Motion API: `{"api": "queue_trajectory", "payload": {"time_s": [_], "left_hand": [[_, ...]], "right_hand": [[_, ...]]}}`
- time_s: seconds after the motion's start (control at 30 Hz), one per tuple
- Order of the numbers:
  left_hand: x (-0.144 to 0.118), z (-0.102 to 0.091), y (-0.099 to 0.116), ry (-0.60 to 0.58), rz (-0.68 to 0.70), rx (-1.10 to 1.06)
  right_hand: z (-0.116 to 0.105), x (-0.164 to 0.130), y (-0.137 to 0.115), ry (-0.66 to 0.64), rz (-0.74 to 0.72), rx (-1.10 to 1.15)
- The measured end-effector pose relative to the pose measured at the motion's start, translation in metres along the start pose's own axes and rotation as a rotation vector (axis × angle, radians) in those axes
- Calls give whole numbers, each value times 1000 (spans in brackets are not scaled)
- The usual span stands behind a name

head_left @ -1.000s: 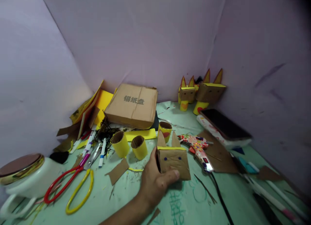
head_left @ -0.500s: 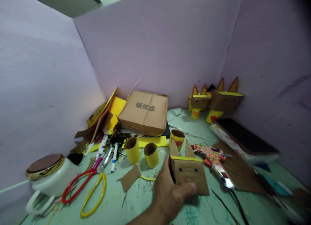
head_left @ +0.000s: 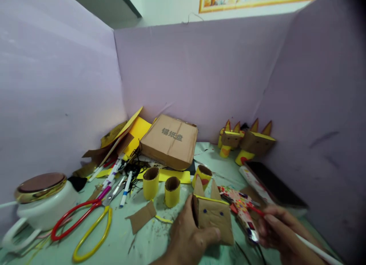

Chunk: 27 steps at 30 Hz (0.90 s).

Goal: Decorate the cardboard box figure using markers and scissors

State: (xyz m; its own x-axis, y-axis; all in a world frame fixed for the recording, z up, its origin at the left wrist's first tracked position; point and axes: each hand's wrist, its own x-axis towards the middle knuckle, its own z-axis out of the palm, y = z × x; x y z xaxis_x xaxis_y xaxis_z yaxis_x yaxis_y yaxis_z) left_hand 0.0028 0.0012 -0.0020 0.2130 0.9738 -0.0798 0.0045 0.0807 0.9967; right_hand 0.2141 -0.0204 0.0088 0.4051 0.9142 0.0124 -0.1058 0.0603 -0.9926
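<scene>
Sitting far L on the green worktop [head_left: 120,246] is a white mug [head_left: 47,204] w/ a gold-edged lid [head_left: 40,185], handle twd camera. Next R: scissors [head_left: 107,201], one handle loop red, one yellow, blades pointing away; a purple/white marker [head_left: 110,177] runs close by, & a blue/white marker [head_left: 126,188] lies just R of the blades. Behind, yellow card [head_left: 138,129] leans in a heap, w/ a tangle of black string [head_left: 136,169] beside it. Cardbd scrap [head_left: 141,217] lies in front, flat cardbd box [head_left: 171,139] w/ printed characters at the back. Two yellow tubes [head_left: 151,187] stand upright near ctr; a 3rd tube [head_left: 200,178] w/ a red mark stands behind the cardbd head.

L hand [head_left: 191,234] has that cardbd head [head_left: 215,219], low ctr: fingers wrapped round its L side, thumb across the lower front. Head has 2 pointed ears, yellow top edge, 2 blue dot eyes.

Back R corner: two eared figures [head_left: 231,139], one smaller. Patterned glue gun [head_left: 238,204] lies just R of the head. Dark phone [head_left: 271,185] rests on a white pack farther R. R hand [head_left: 280,227], far R, pinches a red/white pen [head_left: 317,251] in its fingers, red end pointing L over the gun; can't tell if they touch.
</scene>
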Motion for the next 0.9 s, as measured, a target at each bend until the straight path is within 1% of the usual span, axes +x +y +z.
{"api": "queue_trajectory", "payload": {"time_s": [0.03,0.07,0.1,0.17,0.23,0.4,0.47,0.57,0.7,0.9], "left_hand": [[1,0,-1,-4,3,3],[1,1,-2,-5,9,5],[1,1,-3,-2,19,7],[2,2,-4,13,40,12],[1,3,-4,35,58,31],[3,3,-2,48,68,52],[5,3,-3,49,60,50],[8,3,-4,44,41,53],[5,5,-1,55,44,76],[-1,7,5,76,75,129]], "right_hand": [[6,0,-5,12,42,-6],[11,0,-8,64,42,-22],[17,-2,-8,138,34,-63],[25,-7,-5,170,-28,-140],[30,-11,-1,114,-61,-147],[29,-21,1,-235,62,-102],[29,-23,2,-284,103,-84],[30,-24,5,-258,135,-119],[31,-23,8,-251,72,-129],[35,-24,0,-202,76,-130]]}}
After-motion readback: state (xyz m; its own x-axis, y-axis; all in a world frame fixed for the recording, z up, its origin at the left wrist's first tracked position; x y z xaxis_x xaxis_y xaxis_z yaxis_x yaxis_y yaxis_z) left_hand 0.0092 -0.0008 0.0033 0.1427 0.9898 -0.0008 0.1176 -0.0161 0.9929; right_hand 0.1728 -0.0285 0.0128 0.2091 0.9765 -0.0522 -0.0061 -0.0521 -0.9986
